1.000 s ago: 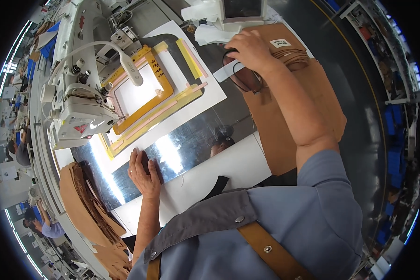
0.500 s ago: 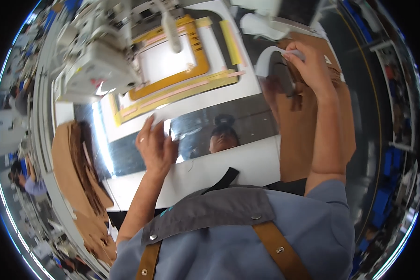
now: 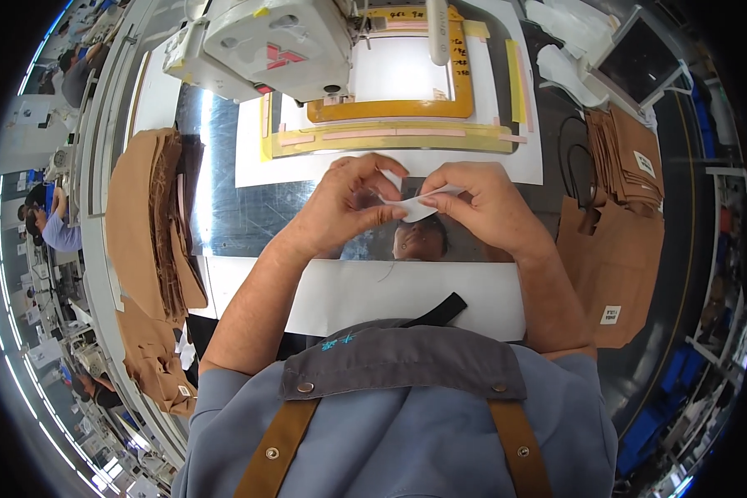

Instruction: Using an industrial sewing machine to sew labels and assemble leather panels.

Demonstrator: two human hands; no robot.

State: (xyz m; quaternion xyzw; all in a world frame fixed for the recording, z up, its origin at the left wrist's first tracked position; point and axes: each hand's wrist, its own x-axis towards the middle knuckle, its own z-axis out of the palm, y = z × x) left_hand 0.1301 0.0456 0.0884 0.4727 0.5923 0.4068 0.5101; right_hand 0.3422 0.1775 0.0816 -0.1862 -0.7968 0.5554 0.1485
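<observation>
A small white strip point(image 3: 419, 209) is held between both hands over the shiny metal table point(image 3: 340, 247). My left hand point(image 3: 340, 207) grips its left end with the thumb, its fingers curled above. My right hand point(image 3: 481, 207) pinches the other end between thumb and forefinger. Just beyond them lies a white sheet point(image 3: 257, 174) under a dark frame edged with yellow and pink tape point(image 3: 398, 137), with an orange clamp frame point(image 3: 390, 109) inside it beneath the white sewing machine head point(image 3: 266, 46).
Stacks of brown cut pieces lie at the left point(image 3: 145, 224) and right point(image 3: 622, 166). A dark cord point(image 3: 568, 149) lies beside the right stack. A screen point(image 3: 639, 58) stands at the back right. People point(image 3: 58, 228) work beyond the left side.
My right hand has come from the right stack to the middle with the white strip. My left hand has lifted from the table and taken hold of it. The view has turned.
</observation>
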